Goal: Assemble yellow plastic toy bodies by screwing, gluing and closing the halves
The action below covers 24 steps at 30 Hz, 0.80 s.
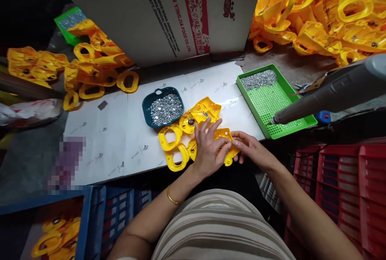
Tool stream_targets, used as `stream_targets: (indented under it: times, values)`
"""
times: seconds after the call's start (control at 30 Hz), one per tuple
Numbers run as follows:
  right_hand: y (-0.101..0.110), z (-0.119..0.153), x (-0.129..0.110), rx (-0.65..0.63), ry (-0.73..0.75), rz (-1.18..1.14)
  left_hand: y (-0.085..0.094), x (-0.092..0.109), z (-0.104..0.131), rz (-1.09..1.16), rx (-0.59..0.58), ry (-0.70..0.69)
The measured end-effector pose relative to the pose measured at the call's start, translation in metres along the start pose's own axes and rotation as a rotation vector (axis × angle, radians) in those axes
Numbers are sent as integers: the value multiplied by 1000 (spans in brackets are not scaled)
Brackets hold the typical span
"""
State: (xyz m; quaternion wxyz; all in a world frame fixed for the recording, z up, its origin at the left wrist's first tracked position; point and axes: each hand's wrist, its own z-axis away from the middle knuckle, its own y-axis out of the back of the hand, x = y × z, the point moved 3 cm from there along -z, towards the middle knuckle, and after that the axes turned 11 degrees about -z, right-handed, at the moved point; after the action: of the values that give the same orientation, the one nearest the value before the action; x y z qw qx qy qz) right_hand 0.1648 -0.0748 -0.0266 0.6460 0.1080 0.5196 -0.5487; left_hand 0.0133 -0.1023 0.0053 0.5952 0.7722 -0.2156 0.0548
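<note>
Two yellow plastic housings [206, 109] with ring-shaped handles lie side by side on the white sheet. A round metal part and thin wires show inside the far one. Over the near housing [223, 133] reaches my left hand [208, 147], palm down. Its thumb and index finger come together near the housing's right end; the other fingers are spread. Whatever sits in that pinch is too small to make out. My right hand [249, 147] grips the near housing's right edge, fingers curled at its side, its fingertips close to my left thumb.
A dark teal tray [145, 109] of small metal pieces, perhaps screws, stands behind the housings. At right, a grey tool [325, 91] extends over a green basket [247, 105] holding similar pieces. Yellow parts [325, 15] are heaped behind; a large carton [132, 23] backs the table.
</note>
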Motion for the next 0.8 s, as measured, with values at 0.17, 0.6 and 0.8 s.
stream_targets:
  times: [0.17,0.6,0.8]
  values:
    - [-8,7,9,-17,7,-105,7,-3,10,74,-55,-23]
    - [-16,10,5,-159,-34,74,31,-23,-7,196,-165,-321]
    - [-5,-2,-5,-151,1,136,13,-27,-26,141,-139,-409]
